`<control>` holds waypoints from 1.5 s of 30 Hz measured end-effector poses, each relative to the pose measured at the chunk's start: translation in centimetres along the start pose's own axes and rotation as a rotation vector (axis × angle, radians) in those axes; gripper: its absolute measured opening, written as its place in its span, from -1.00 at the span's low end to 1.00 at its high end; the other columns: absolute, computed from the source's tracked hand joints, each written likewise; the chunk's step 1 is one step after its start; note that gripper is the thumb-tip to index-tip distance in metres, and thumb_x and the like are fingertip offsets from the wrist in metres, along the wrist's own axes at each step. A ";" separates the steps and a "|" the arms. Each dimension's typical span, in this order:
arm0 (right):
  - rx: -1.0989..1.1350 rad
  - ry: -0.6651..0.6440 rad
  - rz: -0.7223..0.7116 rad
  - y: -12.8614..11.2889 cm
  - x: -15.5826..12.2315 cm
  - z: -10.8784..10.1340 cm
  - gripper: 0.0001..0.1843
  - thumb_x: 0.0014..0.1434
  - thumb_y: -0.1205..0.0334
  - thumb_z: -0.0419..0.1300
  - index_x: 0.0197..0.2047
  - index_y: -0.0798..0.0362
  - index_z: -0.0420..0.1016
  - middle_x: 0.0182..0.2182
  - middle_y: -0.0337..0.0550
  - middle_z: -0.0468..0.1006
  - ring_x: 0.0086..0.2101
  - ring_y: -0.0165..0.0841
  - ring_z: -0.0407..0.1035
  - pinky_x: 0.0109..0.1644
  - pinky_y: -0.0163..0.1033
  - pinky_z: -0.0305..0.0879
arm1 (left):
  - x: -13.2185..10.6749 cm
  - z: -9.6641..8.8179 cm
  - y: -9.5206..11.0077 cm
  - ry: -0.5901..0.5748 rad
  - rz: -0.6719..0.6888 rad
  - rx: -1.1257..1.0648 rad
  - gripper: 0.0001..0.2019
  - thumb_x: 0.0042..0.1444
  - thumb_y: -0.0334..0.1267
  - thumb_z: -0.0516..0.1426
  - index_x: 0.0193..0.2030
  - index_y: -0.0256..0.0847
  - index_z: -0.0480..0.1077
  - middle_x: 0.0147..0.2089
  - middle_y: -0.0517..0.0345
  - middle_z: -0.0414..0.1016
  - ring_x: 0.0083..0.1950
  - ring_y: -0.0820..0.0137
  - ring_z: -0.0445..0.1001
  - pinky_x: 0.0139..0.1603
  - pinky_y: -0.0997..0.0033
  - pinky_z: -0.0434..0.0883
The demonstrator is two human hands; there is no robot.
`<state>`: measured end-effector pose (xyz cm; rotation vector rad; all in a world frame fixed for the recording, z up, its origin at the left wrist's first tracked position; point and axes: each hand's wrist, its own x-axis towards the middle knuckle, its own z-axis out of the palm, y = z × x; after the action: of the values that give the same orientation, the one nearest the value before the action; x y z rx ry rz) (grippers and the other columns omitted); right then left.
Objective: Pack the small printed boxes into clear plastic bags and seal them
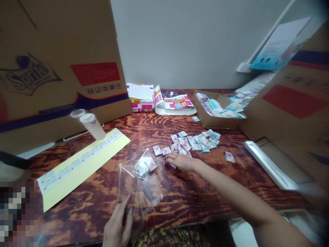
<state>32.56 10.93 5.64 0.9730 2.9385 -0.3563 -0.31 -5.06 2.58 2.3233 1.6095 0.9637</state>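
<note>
Left hand (pixel 117 224) pinches the clear bag (pixel 149 193), right hand (pixel 181 162) lies open by the loose packets (pixel 192 143), and one slack pinch could spill the bag!

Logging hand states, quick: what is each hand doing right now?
Left hand: closed, holding a clear plastic bag.
Right hand: open, holding nothing visibly, fingers at small packets.

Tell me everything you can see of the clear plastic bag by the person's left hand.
The clear plastic bag is thin, glossy and creased, and it lies low over the wood-grain table. Small white, pink and teal packets appear to sit inside its upper part. The person's left hand touches its near lower edge.
</note>
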 end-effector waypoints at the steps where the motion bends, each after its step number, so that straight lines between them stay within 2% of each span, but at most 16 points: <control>1: -0.022 -0.010 -0.011 0.3 0.3 0.4 -0.55 0.02 0.51 0.00 0.01 0.08 0.28 -0.06 -0.04 0.35 -0.03 -0.31 0.20 0.00 -0.18 0.15 | 0.0 0.1 -0.1 0.002 -0.006 0.006 -0.57 0.13 -0.25 0.03 0.16 -0.23 0.16 0.00 -0.06 0.44 -0.04 0.33 0.46 -0.12 0.49 0.44; 3: -0.059 -0.004 0.023 0.1 0.4 1.4 -0.62 0.07 0.47 0.00 -0.02 0.06 0.29 -0.12 -0.05 0.39 -0.07 -0.32 0.24 -0.02 -0.19 0.16 | -0.1 0.3 -0.1 0.004 -0.018 0.010 -0.57 0.13 -0.25 0.04 0.15 -0.22 0.17 0.00 -0.06 0.44 -0.05 0.32 0.47 -0.12 0.47 0.44; 5: -0.083 -0.001 0.121 -0.9 0.1 2.3 -0.63 0.08 0.36 0.07 -0.01 0.07 0.28 -0.15 -0.03 0.41 -0.11 -0.28 0.28 -0.06 -0.18 0.19 | -0.1 0.4 0.0 0.006 -0.019 -0.006 -0.57 0.13 -0.26 0.03 0.16 -0.22 0.17 0.01 -0.07 0.43 -0.05 0.32 0.46 -0.12 0.47 0.44; 8: -0.057 -0.011 0.384 -3.1 -0.7 2.9 -0.48 -0.01 0.18 0.18 0.04 0.09 0.23 -0.07 0.07 0.37 -0.14 -0.21 0.33 -0.15 -0.20 0.24 | 0.0 0.4 0.3 0.018 -0.011 -0.033 -0.59 0.14 -0.27 0.02 0.15 -0.24 0.18 0.01 -0.07 0.43 -0.03 0.33 0.45 -0.08 0.46 0.42; 10: 0.000 0.001 0.570 -4.2 -1.1 2.9 -0.40 0.00 0.11 0.19 0.10 0.08 0.17 -0.03 0.08 0.35 -0.16 -0.19 0.36 -0.20 -0.21 0.27 | 0.0 0.4 0.4 0.016 -0.016 -0.029 -0.61 0.14 -0.27 0.01 0.13 -0.24 0.20 0.00 -0.06 0.43 -0.02 0.33 0.45 -0.06 0.45 0.42; 12: 0.074 0.052 0.634 -4.8 -1.7 2.6 -0.29 0.01 0.05 0.19 0.19 0.04 0.07 0.02 0.08 0.31 -0.11 -0.17 0.34 -0.17 -0.19 0.27 | 0.0 0.5 0.3 0.008 -0.029 -0.013 -0.61 0.14 -0.26 0.01 0.13 -0.24 0.21 -0.01 -0.05 0.44 -0.02 0.32 0.45 -0.06 0.44 0.42; 14: 0.130 0.137 0.569 -4.9 -2.5 2.2 -0.21 0.03 0.02 0.18 0.26 0.00 -0.07 0.10 0.06 0.23 0.03 -0.16 0.23 -0.06 -0.17 0.24 | -0.1 0.5 0.1 0.003 -0.037 -0.006 -0.60 0.15 -0.25 0.01 0.13 -0.24 0.20 0.00 -0.05 0.43 -0.02 0.31 0.44 -0.04 0.41 0.41; 16: 0.149 0.227 0.478 -4.9 -3.5 2.1 -0.27 0.10 0.07 0.13 0.27 -0.03 -0.09 0.13 0.01 0.19 0.09 -0.20 0.14 0.04 -0.16 0.18 | -0.2 0.4 0.0 0.000 -0.041 -0.011 -0.60 0.16 -0.24 0.00 0.15 -0.23 0.19 0.02 -0.05 0.42 -0.01 0.30 0.44 -0.01 0.38 0.40; 20: 0.136 0.380 0.451 -5.0 -4.9 2.8 -0.51 0.19 0.21 0.03 0.19 -0.05 0.12 0.02 -0.05 0.32 0.00 -0.28 0.24 0.04 -0.17 0.21 | -0.3 0.3 0.0 -0.007 -0.050 -0.016 -0.59 0.16 -0.24 -0.01 0.15 -0.22 0.18 0.03 -0.03 0.42 0.00 0.31 0.43 -0.01 0.39 0.39; 23: 0.134 0.463 0.503 -5.4 -5.0 3.6 -0.57 0.20 0.20 0.02 0.15 -0.02 0.18 -0.03 -0.04 0.34 -0.04 -0.28 0.27 0.03 -0.17 0.24 | -0.3 0.1 0.1 -0.010 -0.049 -0.030 -0.60 0.16 -0.24 -0.01 0.15 -0.22 0.17 0.02 -0.03 0.42 -0.01 0.33 0.43 -0.03 0.42 0.39; 27: 0.078 0.436 0.506 -5.5 -4.5 4.9 -0.63 0.20 0.19 0.03 0.08 -0.02 0.27 -0.04 -0.03 0.34 -0.04 -0.25 0.26 0.03 -0.14 0.24 | -0.2 0.0 0.1 -0.008 -0.069 -0.030 -0.60 0.15 -0.24 0.00 0.13 -0.23 0.18 0.02 -0.03 0.41 -0.01 0.33 0.43 -0.05 0.45 0.40; 30: 0.054 0.416 0.470 -5.2 -4.6 5.9 -0.60 0.19 0.21 0.04 0.11 0.00 0.25 -0.01 0.00 0.32 -0.02 -0.24 0.25 0.03 -0.13 0.25 | -0.3 -0.1 -0.1 -0.010 -0.075 -0.026 -0.60 0.15 -0.24 0.00 0.14 -0.22 0.17 0.04 -0.02 0.39 0.00 0.34 0.42 -0.06 0.48 0.40; 36: 0.100 0.531 0.417 -5.0 -5.6 7.1 -0.60 0.22 0.26 -0.01 0.14 0.00 0.19 0.03 0.01 0.27 0.05 -0.28 0.19 0.09 -0.12 0.22 | -0.5 -0.1 -0.5 -0.024 -0.136 -0.026 -0.60 0.15 -0.21 0.00 0.14 -0.21 0.18 0.04 0.00 0.39 0.00 0.34 0.42 -0.06 0.48 0.39; 41: 0.096 0.487 0.402 -4.8 -6.1 8.2 -0.57 0.22 0.22 0.01 0.16 -0.01 0.17 0.06 0.02 0.25 0.07 -0.25 0.17 0.10 -0.09 0.22 | -0.6 -0.1 -0.9 0.023 -0.172 -0.013 -0.59 0.14 -0.16 0.00 0.11 -0.24 0.21 0.01 -0.03 0.42 -0.06 0.32 0.46 -0.18 0.48 0.43; 45: 0.077 0.565 0.397 -5.4 -6.2 7.8 -0.55 0.23 0.27 -0.02 0.19 -0.03 0.14 0.05 0.01 0.27 0.04 -0.26 0.22 0.07 -0.11 0.26 | -0.6 -0.2 -0.8 0.030 -0.291 0.000 -0.56 0.12 -0.14 0.02 0.13 -0.24 0.21 -0.03 -0.01 0.45 -0.15 0.34 0.49 -0.24 0.47 0.44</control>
<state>34.00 1.31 -0.23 1.8999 3.0786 -0.2023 -1.20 -5.35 2.14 2.0057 1.8907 0.9338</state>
